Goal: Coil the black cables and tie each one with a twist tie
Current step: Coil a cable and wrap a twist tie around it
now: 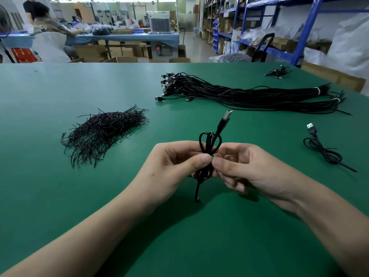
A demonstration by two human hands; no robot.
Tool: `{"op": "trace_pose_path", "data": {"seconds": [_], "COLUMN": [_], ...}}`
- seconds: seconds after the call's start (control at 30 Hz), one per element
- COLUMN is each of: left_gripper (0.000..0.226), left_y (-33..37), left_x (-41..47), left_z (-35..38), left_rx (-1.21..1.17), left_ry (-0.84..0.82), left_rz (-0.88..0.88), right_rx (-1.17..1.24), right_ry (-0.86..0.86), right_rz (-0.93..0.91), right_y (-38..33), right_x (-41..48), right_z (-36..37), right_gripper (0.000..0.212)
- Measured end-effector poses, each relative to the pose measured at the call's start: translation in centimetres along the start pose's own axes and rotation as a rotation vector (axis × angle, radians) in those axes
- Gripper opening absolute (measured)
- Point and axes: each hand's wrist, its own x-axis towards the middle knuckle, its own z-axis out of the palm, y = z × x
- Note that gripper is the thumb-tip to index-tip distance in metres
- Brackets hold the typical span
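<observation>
Above the green table (50,96), both my hands hold a coiled black cable (209,142) at its waist. Its loops stand up above my fingers, its USB plug points up and to the right, and a loose end hangs down below. My left hand (175,162) pinches the coil's middle with thumb and fingers. My right hand (239,166) pinches the same spot from the right, thumb tip against my left thumb. A twist tie at the waist is too small to make out. A heap of black twist ties (103,132) lies to the left.
A long bundle of straight black cables (249,94) with white bands lies at the back right. One coiled, tied cable (323,148) rests at the right. A small cable tangle (278,72) sits near the far right edge. Shelving, boxes and seated people stand beyond the table.
</observation>
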Motion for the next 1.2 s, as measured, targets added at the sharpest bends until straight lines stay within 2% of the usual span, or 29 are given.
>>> {"op": "trace_pose_path", "data": {"seconds": [0.07, 0.1, 0.2, 0.3, 0.43, 0.57, 0.7, 0.8, 0.93, 1.07, 1.2], "left_gripper": [0.025, 0.026, 0.024, 0.016, 0.013, 0.013, 0.014, 0.012, 0.011, 0.015, 0.017], "left_y": [0.1, 0.1, 0.1, -0.2, -0.7, -0.8, -0.3, 0.1, 0.5, 0.8, 1.0], "left_x": [-0.1, -0.1, 0.0, 0.1, -0.1, 0.0, 0.0, -0.2, -0.3, -0.4, -0.3], "left_z": [0.0, 0.0, 0.0, -0.2, -0.2, -0.2, 0.1, 0.4, 0.5, 0.6, 0.5], "left_rx": [-0.002, 0.000, 0.013, 0.100, 0.257, 0.301, 0.209, 0.113, 0.011, -0.064, -0.079], "left_ry": [-0.014, -0.016, 0.006, 0.042, 0.069, 0.099, 0.088, 0.090, 0.043, -0.077, -0.177], "left_rz": [-0.012, -0.019, -0.030, -0.030, -0.029, -0.020, 0.023, 0.042, 0.047, 0.013, 0.004], "right_rx": [-0.052, -0.057, 0.019, 0.011, -0.186, -0.301, -0.090, 0.150, 0.333, 0.376, 0.402], "right_ry": [0.013, 0.012, -0.023, -0.041, 0.089, 0.182, 0.180, 0.073, -0.034, -0.055, -0.035], "right_rz": [0.000, -0.007, -0.035, -0.030, -0.076, -0.187, -0.149, -0.066, -0.026, 0.033, 0.054], "right_y": [0.0, -0.1, -0.2, -0.2, 0.2, 0.3, 0.1, -0.1, -0.1, -0.1, -0.3], "right_x": [0.0, 0.0, 0.0, -0.1, 0.3, 0.4, 0.5, 0.4, 0.3, 0.3, 0.4], "right_z": [-0.1, -0.2, -0.3, -0.3, 0.3, 0.9, 0.9, 0.7, 0.5, 0.8, 1.1], "right_gripper": [0.049, 0.047, 0.024, 0.019, 0.017, 0.018, 0.017, 0.010, 0.012, 0.034, 0.011]}}
